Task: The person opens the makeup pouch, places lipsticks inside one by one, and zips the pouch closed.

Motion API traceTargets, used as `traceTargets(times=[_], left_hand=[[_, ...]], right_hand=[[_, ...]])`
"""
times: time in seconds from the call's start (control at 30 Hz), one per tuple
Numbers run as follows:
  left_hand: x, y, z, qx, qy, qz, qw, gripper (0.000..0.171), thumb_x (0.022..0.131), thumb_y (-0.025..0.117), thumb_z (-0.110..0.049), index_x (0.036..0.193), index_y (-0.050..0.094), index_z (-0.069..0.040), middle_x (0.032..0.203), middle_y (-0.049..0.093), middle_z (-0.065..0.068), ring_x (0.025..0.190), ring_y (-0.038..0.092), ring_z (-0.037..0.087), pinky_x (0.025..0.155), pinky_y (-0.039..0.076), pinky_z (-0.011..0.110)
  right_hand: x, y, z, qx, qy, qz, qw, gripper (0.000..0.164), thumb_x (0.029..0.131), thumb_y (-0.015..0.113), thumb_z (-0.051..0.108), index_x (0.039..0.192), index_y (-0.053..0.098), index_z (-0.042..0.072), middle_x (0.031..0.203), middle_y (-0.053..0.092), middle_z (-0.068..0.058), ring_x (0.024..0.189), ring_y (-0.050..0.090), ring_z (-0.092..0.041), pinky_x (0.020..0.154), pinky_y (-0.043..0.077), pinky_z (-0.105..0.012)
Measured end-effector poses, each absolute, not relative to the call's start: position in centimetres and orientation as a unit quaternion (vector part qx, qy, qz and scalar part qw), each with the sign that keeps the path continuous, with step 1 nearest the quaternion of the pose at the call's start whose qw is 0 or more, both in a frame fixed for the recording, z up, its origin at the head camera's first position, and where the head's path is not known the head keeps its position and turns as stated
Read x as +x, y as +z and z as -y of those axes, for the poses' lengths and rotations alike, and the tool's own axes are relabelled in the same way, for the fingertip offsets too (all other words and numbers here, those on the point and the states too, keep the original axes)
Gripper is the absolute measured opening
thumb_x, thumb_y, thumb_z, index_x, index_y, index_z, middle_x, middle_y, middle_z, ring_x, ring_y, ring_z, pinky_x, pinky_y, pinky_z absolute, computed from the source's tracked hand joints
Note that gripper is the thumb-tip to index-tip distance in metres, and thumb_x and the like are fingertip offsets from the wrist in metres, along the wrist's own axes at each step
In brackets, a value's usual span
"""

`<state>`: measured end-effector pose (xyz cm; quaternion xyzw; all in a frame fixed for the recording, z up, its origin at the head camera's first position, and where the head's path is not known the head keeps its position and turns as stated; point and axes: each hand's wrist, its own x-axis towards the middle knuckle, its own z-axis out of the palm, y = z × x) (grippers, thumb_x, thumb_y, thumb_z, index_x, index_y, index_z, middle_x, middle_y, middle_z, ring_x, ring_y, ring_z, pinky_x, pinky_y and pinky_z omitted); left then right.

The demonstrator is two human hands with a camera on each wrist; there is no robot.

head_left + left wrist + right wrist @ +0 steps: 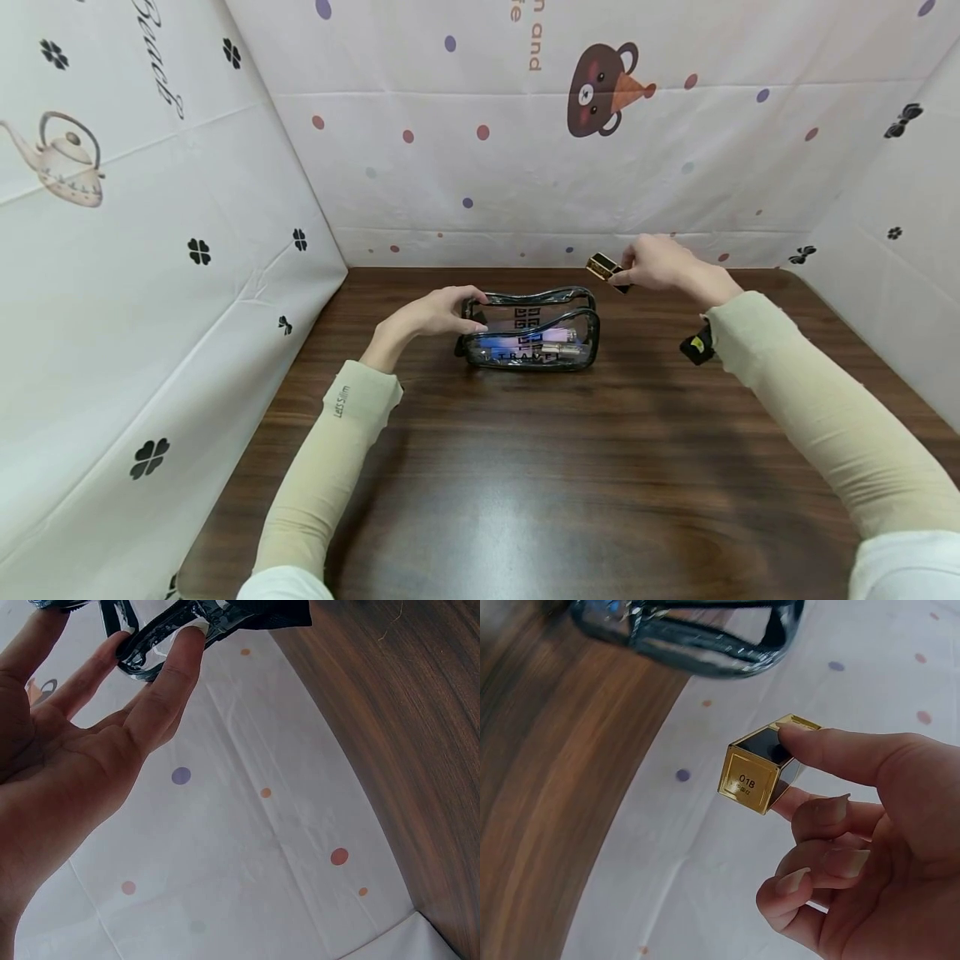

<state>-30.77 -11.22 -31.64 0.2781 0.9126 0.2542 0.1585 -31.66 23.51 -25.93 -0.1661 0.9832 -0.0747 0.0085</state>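
A clear travel pouch with black trim stands on the table, its top gaping. My left hand holds the pouch's left end, thumb at the front rim and fingers at the back one. Inside lie a blue-to-pink tube and a small silvery tube, seen through the plastic. Up and to the right of the pouch, my right hand pinches a black and gold lipstick between thumb and fingers. Its gold base carries the number 018. In the left wrist view only the pouch's edge shows.
The dark wooden table is glossy. White printed cloth walls it in at the back and on both sides. The pouch sits close to the back cloth. A black wrist device hangs at the right cuff.
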Motion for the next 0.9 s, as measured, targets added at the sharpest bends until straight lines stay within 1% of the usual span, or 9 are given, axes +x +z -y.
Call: traceTargets(times=[0.17, 0.3, 0.4, 0.57, 0.7, 0.9], left_hand=[[-30.8, -31.7, 11.2, 0.277, 0.257, -0.912, 0.159, 0.054, 0.084, 0.061, -0.038, 0.131, 0.042, -0.021, 0.135, 0.039, 0.003, 0.094, 0.054, 0.019, 0.081, 0.043, 0.036], [-30.8, -31.7, 11.2, 0.279, 0.253, -0.913, 0.156, 0.053, 0.084, 0.061, -0.038, 0.131, 0.042, -0.02, 0.13, 0.043, 0.005, 0.092, 0.051, 0.021, 0.079, 0.042, 0.037], [-30.7, -31.6, 11.3, 0.28, 0.252, -0.913, 0.155, 0.053, 0.084, 0.061, -0.038, 0.131, 0.043, -0.02, 0.129, 0.044, 0.006, 0.091, 0.05, 0.021, 0.078, 0.041, 0.037], [-30.8, -31.5, 11.3, 0.28, 0.257, -0.911, 0.159, 0.054, 0.084, 0.061, -0.038, 0.131, 0.042, -0.02, 0.133, 0.042, 0.007, 0.093, 0.051, 0.023, 0.08, 0.042, 0.037], [-30.7, -31.4, 11.3, 0.279, 0.254, -0.912, 0.159, 0.054, 0.084, 0.061, -0.038, 0.131, 0.042, -0.021, 0.132, 0.042, 0.007, 0.094, 0.05, 0.023, 0.081, 0.042, 0.037], [-30.7, -31.6, 11.2, 0.278, 0.252, -0.914, 0.157, 0.053, 0.084, 0.061, -0.037, 0.131, 0.042, -0.021, 0.129, 0.044, 0.006, 0.095, 0.048, 0.023, 0.081, 0.04, 0.037]], right_hand=[[-31.4, -25.4, -22.1, -0.187, -0.071, -0.98, -0.007, 0.027, 0.08, 0.065, 0.037, 0.072, 0.062, 0.011, 0.064, 0.056, -0.002, 0.056, 0.047, -0.018, 0.054, 0.035, -0.031], [-31.1, -25.1, -21.0, -0.211, -0.082, -0.974, -0.012, 0.024, 0.079, 0.067, 0.034, 0.073, 0.064, 0.011, 0.064, 0.057, -0.002, 0.055, 0.046, -0.017, 0.055, 0.035, -0.03], [-31.0, -25.1, -20.2, -0.235, -0.089, -0.968, -0.012, 0.021, 0.079, 0.067, 0.032, 0.079, 0.067, 0.01, 0.066, 0.059, -0.002, 0.053, 0.046, -0.016, 0.056, 0.036, -0.03], [-30.7, -25.0, -18.9, -0.271, -0.088, -0.959, -0.013, 0.022, 0.078, 0.069, 0.029, 0.087, 0.069, 0.009, 0.071, 0.063, -0.003, 0.054, 0.048, -0.015, 0.057, 0.039, -0.03], [-30.6, -25.3, -17.9, -0.294, -0.081, -0.952, -0.013, 0.02, 0.078, 0.07, 0.029, 0.084, 0.068, 0.01, 0.068, 0.061, -0.002, 0.055, 0.049, -0.015, 0.057, 0.04, -0.031], [-30.5, -25.7, -16.5, -0.301, -0.074, -0.951, 0.008, 0.02, 0.078, 0.07, 0.031, 0.084, 0.067, 0.011, 0.073, 0.062, 0.0, 0.062, 0.054, -0.014, 0.059, 0.044, -0.031]])
